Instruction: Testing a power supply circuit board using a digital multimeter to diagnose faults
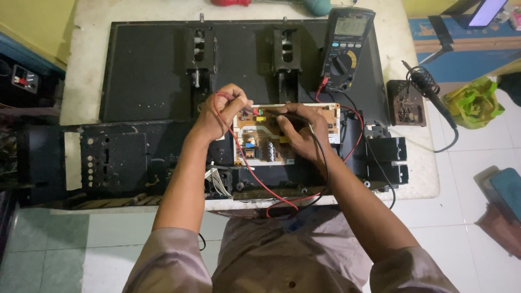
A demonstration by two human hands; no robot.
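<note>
A tan circuit board with several components sits in an opened black chassis on the table. My left hand grips the red test probe, its tip on the board's upper left part. My right hand grips the black test probe, pointed left onto the same area. The red lead and the black lead loop down past the table's front edge. Both leads run up to a black multimeter standing behind the board.
A large black panel with two stand brackets lies at the back. A soldering iron rests by its brown stand on the right. A green bag lies on the floor. A white connector bundle sits below the board.
</note>
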